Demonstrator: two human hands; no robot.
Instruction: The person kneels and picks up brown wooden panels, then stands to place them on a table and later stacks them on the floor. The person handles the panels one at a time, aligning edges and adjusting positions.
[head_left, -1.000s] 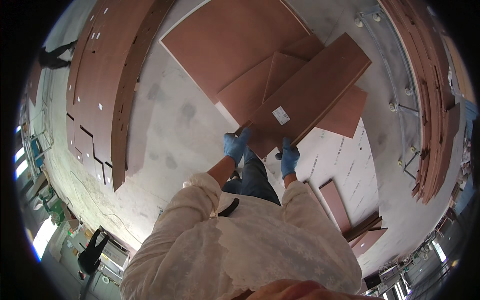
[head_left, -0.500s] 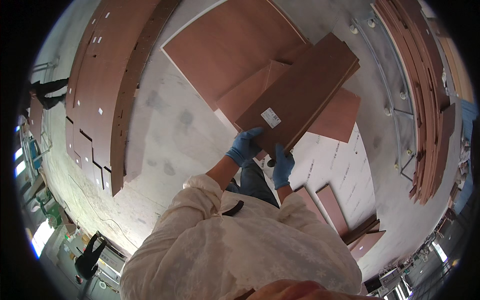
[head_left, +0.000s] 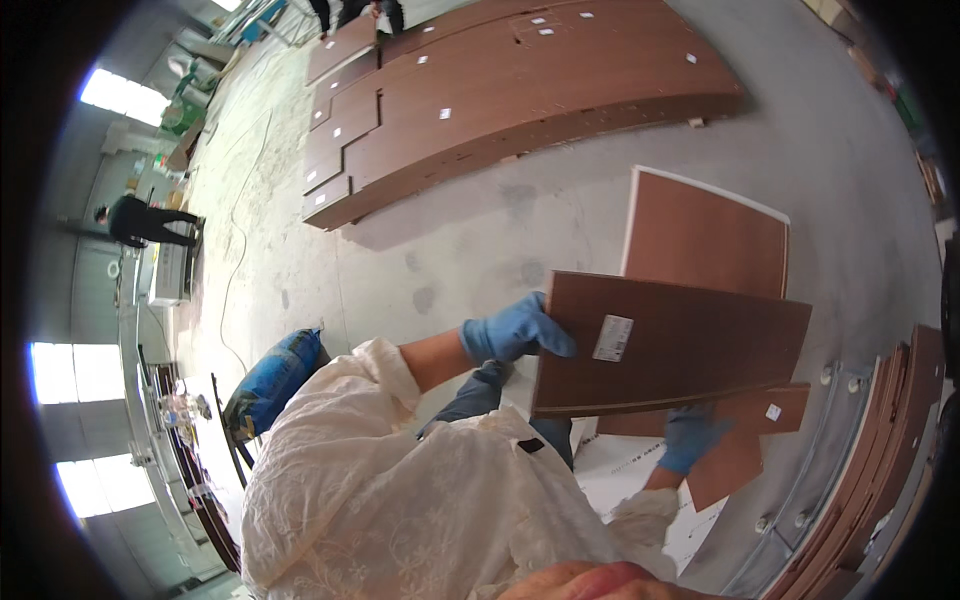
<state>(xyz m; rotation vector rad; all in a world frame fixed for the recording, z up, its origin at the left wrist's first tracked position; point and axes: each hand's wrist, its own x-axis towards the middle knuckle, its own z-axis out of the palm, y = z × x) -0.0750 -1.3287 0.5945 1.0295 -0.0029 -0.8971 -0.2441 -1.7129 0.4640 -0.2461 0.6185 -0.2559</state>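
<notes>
A long brown board [head_left: 690, 345] with a white label [head_left: 613, 338] is raised in front of me, tilted, its broad face toward me. My left hand [head_left: 518, 330], in a blue glove, is closed around its left end, thumb on the face. Under the board's lower edge is my right hand [head_left: 693, 440], also blue-gloved. Its fingers are blurred and partly behind the board, so their grip cannot be made out. Below and beyond lie a larger brown panel [head_left: 710, 225] with a white edge and smaller brown pieces [head_left: 725, 475].
A long stack of labelled brown panels [head_left: 560, 70] lies across the far floor. At the lower right, more panels [head_left: 870, 470] stand beside a metal wheeled frame [head_left: 800, 500]. A blue sack [head_left: 280, 375] is at my left. Farther off, a person [head_left: 145, 220] in dark clothes stands.
My view has turned left. The board has swung from slanting away to lying crosswise before me. My left hand remains on its end; my right hand has moved right, beneath the board.
</notes>
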